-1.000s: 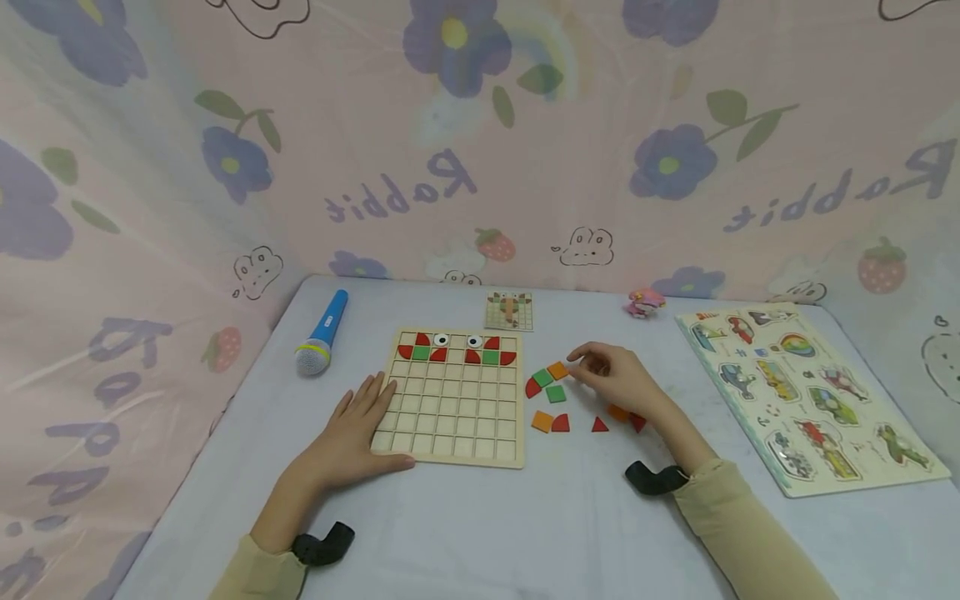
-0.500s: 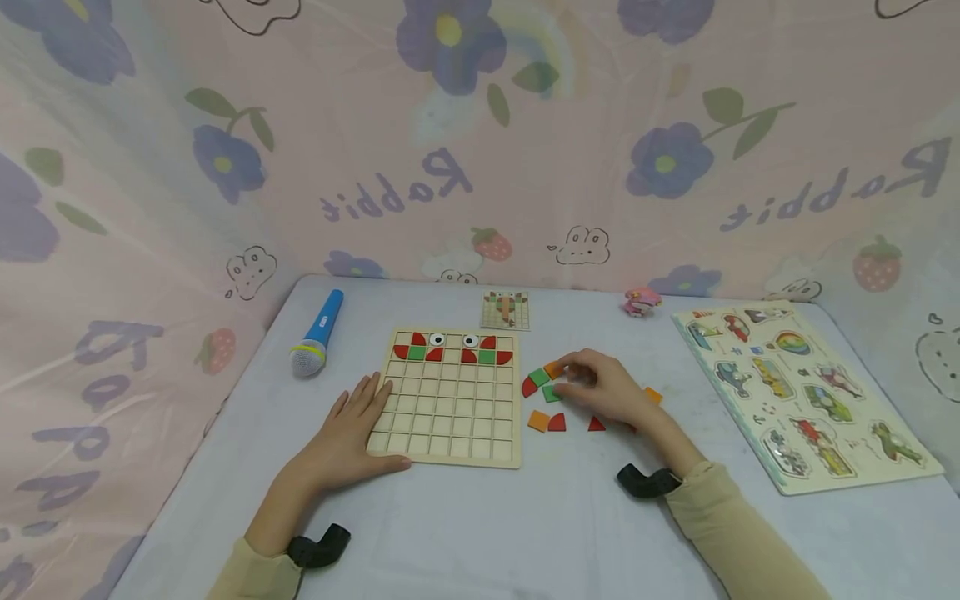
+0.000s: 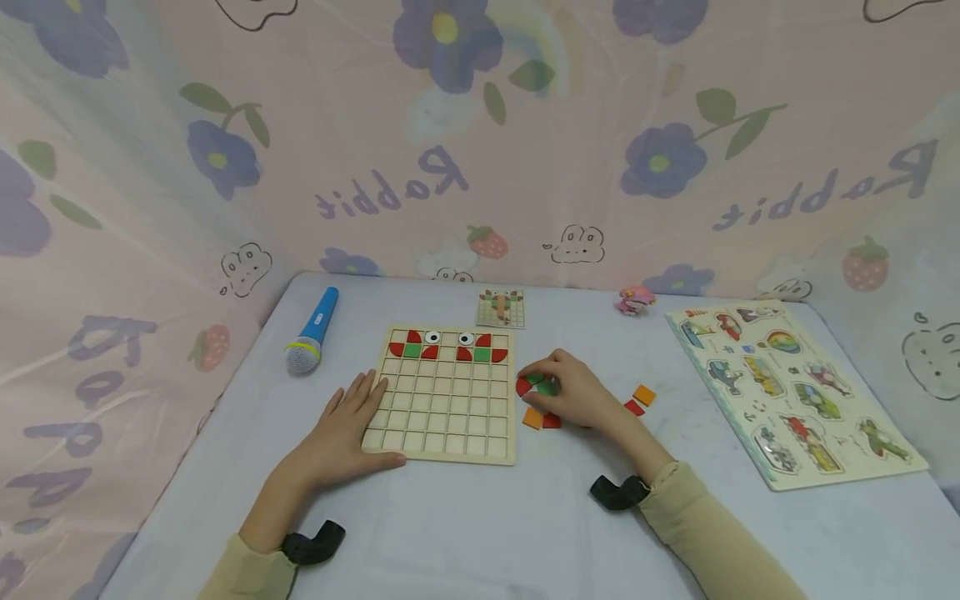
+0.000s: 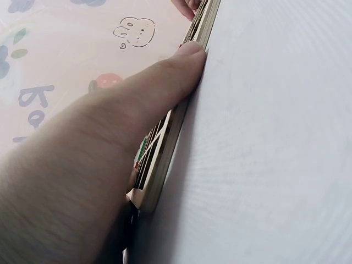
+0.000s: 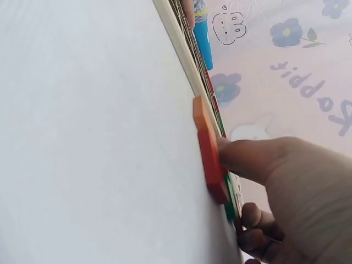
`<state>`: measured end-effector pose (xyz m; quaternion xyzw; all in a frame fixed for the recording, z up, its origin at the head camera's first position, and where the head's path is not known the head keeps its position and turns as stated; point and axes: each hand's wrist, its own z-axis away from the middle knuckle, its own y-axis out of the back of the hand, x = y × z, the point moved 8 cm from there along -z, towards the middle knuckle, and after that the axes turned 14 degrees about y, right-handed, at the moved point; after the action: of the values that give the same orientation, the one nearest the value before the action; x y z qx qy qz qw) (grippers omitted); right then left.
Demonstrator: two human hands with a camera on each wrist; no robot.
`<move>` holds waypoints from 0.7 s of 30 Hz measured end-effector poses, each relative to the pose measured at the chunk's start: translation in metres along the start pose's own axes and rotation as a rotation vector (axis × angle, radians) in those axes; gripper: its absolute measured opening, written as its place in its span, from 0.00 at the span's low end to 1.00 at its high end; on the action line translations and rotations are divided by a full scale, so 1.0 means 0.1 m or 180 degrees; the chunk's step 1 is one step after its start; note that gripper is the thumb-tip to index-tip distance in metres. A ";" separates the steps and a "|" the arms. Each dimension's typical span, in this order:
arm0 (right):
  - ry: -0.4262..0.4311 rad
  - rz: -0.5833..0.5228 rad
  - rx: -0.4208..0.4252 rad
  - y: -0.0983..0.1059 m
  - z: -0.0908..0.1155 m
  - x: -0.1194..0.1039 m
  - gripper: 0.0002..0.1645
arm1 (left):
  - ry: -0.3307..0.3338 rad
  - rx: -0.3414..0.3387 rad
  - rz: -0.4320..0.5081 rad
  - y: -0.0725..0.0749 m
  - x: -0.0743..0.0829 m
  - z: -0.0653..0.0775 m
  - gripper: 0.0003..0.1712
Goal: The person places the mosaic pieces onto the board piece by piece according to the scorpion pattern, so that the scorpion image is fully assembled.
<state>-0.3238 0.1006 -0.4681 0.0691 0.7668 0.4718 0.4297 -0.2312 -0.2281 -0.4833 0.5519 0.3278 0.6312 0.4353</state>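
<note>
A wooden grid board (image 3: 450, 408) lies flat, with red quarter-circle pieces, green squares and two eye pieces (image 3: 466, 339) along its far rows. My left hand (image 3: 341, 437) rests on its left side, fingers spread, thumb (image 4: 190, 60) along the near edge. Just right of the board, my right hand (image 3: 573, 392) pinches a red quarter-circle piece (image 3: 522, 386) between thumb and index finger, down at the table. Green pieces (image 3: 546, 387) show partly under that hand. An orange square (image 3: 532, 418) and a red piece (image 3: 551, 421) lie on the near side of it.
Behind the board lies a small pattern card (image 3: 501, 308). A toy microphone (image 3: 312, 331) lies at the left, a pink figurine (image 3: 635, 301) at the back. On the right is a picture puzzle board (image 3: 795, 392). Red (image 3: 633, 407) and orange (image 3: 643, 395) pieces lie beside my right forearm.
My right hand has moved left and nearer from the orange and green pieces to the red quarter-circle piece, covering part of the pile. My left hand stays on the board.
</note>
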 end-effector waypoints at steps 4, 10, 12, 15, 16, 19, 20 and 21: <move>0.0004 -0.0019 0.0043 -0.01 0.00 -0.02 0.17 | 0.0005 -0.0003 0.0019 0.00 0.00 0.01 0.72; 0.0064 0.0025 0.0055 -0.03 0.02 -0.02 0.18 | 0.0014 -0.0026 0.0040 0.01 0.02 0.01 0.72; 0.0095 0.0031 0.0049 -0.03 0.02 -0.03 0.18 | 0.0022 -0.0029 0.0044 0.01 0.03 0.02 0.72; 0.0125 0.0010 0.0039 -0.01 0.03 -0.04 0.17 | 0.0032 -0.0024 0.0034 0.02 0.04 0.02 0.72; 0.0127 0.0008 0.0026 0.01 0.03 -0.04 0.17 | 0.0034 -0.0021 0.0030 0.03 0.04 0.02 0.72; 0.0085 0.0018 0.0011 0.06 0.03 0.02 0.19 | 0.0041 -0.0019 0.0028 0.03 0.04 0.02 0.72; 0.0071 0.0034 0.0013 0.07 0.03 0.05 0.20 | 0.0043 -0.0019 0.0026 0.02 0.04 0.02 0.72; 0.0053 0.0058 0.0038 0.09 0.03 0.08 0.20 | 0.0046 -0.0021 0.0029 0.02 0.03 0.02 0.72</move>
<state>-0.3298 0.1117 -0.4663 0.0747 0.7724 0.4717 0.4186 -0.2299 -0.2262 -0.4795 0.5474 0.3263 0.6383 0.4319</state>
